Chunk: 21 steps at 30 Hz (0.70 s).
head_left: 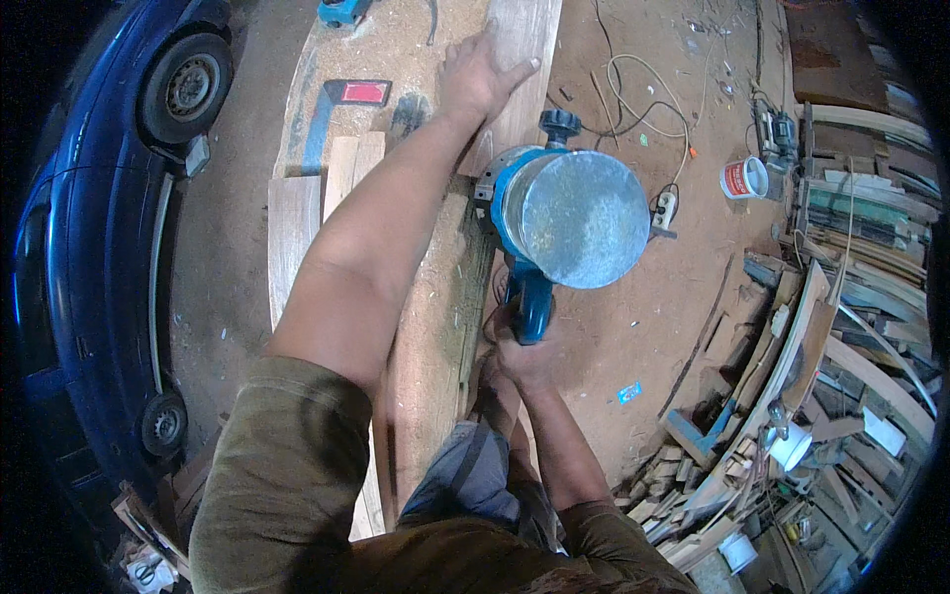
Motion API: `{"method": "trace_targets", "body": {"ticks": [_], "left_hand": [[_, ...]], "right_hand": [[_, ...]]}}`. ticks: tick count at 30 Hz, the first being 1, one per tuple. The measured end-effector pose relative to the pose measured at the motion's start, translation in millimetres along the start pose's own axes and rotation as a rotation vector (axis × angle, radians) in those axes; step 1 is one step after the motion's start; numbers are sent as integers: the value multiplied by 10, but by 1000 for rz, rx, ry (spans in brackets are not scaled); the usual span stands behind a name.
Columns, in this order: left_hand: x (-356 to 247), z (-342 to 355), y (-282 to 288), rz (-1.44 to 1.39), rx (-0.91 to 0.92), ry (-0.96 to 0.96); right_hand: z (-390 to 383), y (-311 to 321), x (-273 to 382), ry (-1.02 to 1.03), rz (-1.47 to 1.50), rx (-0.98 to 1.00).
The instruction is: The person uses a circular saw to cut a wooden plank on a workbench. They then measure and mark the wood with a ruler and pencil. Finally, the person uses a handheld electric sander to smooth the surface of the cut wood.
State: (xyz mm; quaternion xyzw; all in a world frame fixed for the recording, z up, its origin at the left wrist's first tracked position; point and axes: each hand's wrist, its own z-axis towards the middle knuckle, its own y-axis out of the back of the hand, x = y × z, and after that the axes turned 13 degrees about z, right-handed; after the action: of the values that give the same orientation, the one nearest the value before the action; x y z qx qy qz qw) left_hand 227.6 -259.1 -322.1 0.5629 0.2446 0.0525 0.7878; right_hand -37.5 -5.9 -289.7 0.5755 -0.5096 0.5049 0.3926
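Surface (381, 40): sawdust-strewn
Left hand (477, 81): we spread fingers on board (526, 28)
Right hand (524, 358): our fingers hold the tool (584, 220)

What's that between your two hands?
In the head view, the blue power tool lies between the left hand, on the wooden board, and the right hand, around its handle.

One head-worn fisheye (wide) looks down — close above the blue power tool (569, 218).
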Motion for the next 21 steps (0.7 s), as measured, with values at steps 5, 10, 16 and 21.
{"method": "trace_targets", "body": {"ticks": [5, 10, 16, 21], "left_hand": [[-5, -8, 30, 13, 44, 45], [-90, 65, 15, -27, 90, 92], [-87, 59, -56, -38, 30, 60], [110, 126, -309, -213, -127, -110]], "right_hand": [[47, -51, -140, -7, -6, 67], [164, 4, -118, -52, -29, 129], [365, 34, 200, -74, 59, 229], [557, 24, 305, 2, 28, 268]]}}
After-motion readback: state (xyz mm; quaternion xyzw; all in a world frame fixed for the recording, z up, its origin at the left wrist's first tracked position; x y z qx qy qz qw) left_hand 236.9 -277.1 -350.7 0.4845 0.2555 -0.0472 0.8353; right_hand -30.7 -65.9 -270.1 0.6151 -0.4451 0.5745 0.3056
